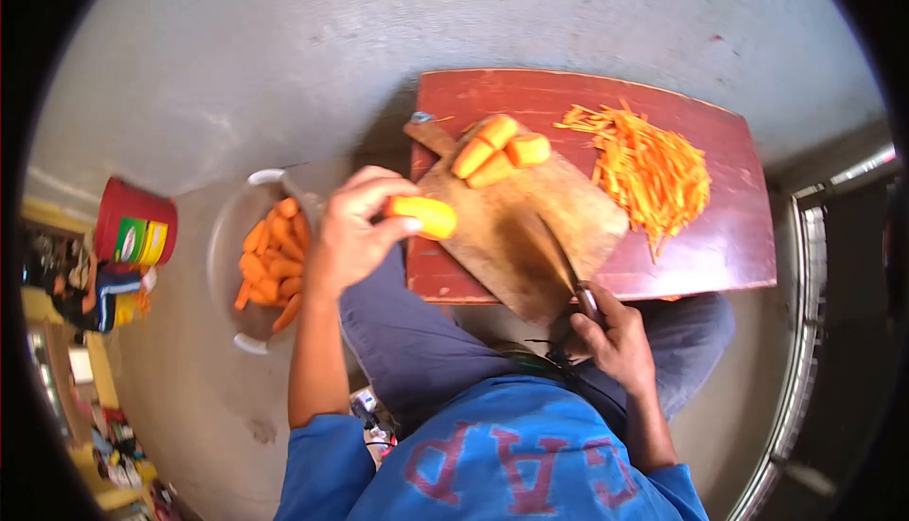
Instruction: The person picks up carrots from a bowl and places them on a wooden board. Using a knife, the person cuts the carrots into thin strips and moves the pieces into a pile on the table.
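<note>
Left hand (pixel 358 226) and right hand (pixel 617 336) are apart: the left pinches a carrot piece (pixel 426 217) near the cutting board (pixel 464 242); the right is clamped on a knife (pixel 561 258). Viewed from here, blade-to-board contact is unclear. Carrot chunks (pixel 490 154) rest on the board, carrot strips (pixel 655 178) on the red table (pixel 729 247), more carrots (pixel 276 258) in a basin (pixel 254 343).
</note>
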The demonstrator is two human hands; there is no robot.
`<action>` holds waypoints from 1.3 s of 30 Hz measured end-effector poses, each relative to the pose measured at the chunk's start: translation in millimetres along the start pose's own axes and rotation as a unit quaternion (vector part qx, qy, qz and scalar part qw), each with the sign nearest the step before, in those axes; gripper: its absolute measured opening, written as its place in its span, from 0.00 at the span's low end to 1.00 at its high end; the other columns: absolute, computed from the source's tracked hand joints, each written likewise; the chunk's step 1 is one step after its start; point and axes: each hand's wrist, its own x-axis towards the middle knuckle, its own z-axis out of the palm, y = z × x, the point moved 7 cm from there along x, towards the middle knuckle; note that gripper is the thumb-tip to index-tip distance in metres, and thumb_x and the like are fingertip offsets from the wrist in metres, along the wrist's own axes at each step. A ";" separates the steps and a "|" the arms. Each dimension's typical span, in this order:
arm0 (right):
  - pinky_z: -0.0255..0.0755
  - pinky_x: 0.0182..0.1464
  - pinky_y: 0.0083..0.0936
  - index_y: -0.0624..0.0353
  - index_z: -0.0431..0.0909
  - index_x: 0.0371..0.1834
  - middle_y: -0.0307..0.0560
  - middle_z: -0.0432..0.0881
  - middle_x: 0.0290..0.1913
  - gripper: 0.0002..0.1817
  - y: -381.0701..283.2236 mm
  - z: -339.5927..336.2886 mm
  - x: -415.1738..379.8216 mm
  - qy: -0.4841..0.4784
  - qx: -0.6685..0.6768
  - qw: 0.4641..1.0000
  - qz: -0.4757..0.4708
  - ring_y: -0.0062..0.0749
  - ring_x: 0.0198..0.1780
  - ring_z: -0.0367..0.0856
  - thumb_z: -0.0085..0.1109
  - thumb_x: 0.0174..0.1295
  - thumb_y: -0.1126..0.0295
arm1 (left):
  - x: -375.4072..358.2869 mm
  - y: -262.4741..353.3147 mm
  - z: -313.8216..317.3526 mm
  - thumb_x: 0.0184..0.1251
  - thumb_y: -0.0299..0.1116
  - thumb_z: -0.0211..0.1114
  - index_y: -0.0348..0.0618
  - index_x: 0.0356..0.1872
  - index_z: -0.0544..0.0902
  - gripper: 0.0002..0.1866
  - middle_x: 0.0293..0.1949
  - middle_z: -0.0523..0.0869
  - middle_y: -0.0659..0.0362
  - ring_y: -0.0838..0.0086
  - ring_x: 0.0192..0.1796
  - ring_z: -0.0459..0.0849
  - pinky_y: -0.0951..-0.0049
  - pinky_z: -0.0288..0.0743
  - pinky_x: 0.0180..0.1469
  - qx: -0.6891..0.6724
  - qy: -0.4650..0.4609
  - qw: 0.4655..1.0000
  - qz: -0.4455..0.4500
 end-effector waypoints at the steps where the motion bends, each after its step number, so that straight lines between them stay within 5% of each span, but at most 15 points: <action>1: 0.82 0.45 0.37 0.68 0.82 0.75 0.55 0.83 0.37 0.23 0.9 -0.9 -4.1 -0.005 0.011 0.999 0.035 0.35 0.38 0.86 0.72 0.81 0.71 | 12.5 16.2 30.6 0.65 0.19 0.85 0.35 0.61 0.93 0.22 0.54 0.92 0.54 0.68 0.53 0.93 0.65 0.88 0.59 0.019 -0.026 0.999 0.038; 8: 0.84 0.51 0.42 0.65 0.80 0.79 0.65 0.88 0.42 0.26 -7.4 -15.4 -22.8 0.020 -0.027 0.999 0.011 0.54 0.41 0.90 0.71 0.83 0.69 | -3.0 3.3 164.4 0.71 0.23 0.83 0.34 0.60 0.90 0.19 0.56 0.90 0.49 0.55 0.55 0.93 0.58 0.87 0.60 -0.004 -0.060 0.996 0.065; 22: 0.85 0.49 0.47 0.69 0.76 0.83 0.70 0.88 0.42 0.30 -8.7 -6.6 -13.8 -0.026 -0.034 0.999 0.030 0.60 0.38 0.91 0.71 0.84 0.68 | -31.8 5.2 171.0 0.67 0.24 0.88 0.34 0.67 0.89 0.28 0.58 0.88 0.46 0.48 0.59 0.92 0.55 0.87 0.62 0.052 -0.027 0.996 0.061; 29: 0.87 0.53 0.48 0.68 0.77 0.83 0.70 0.91 0.46 0.32 -12.6 -6.9 -22.3 -0.017 -0.055 0.998 -0.006 0.69 0.48 0.95 0.74 0.81 0.66 | -36.3 -32.1 161.4 0.66 0.18 0.88 0.38 0.72 0.90 0.32 0.67 0.87 0.53 0.68 0.62 0.92 0.69 0.89 0.60 -0.048 0.106 0.993 0.021; 35: 0.88 0.55 0.49 0.66 0.77 0.82 0.68 0.94 0.50 0.32 -15.9 -2.5 -32.5 -0.057 -0.048 0.997 0.028 0.70 0.52 0.96 0.75 0.81 0.66 | -32.0 -31.7 158.1 0.74 0.31 0.84 0.37 0.72 0.90 0.27 0.68 0.91 0.50 0.63 0.63 0.91 0.63 0.86 0.62 -0.007 0.073 0.997 0.038; 39: 0.88 0.55 0.49 0.66 0.77 0.83 0.67 0.94 0.51 0.32 -16.8 0.8 -31.0 -0.052 -0.050 0.997 0.027 0.69 0.53 0.96 0.75 0.81 0.66 | -26.4 -19.3 156.6 0.70 0.34 0.85 0.34 0.76 0.85 0.35 0.67 0.90 0.44 0.51 0.68 0.91 0.53 0.84 0.72 -0.011 0.017 1.000 0.016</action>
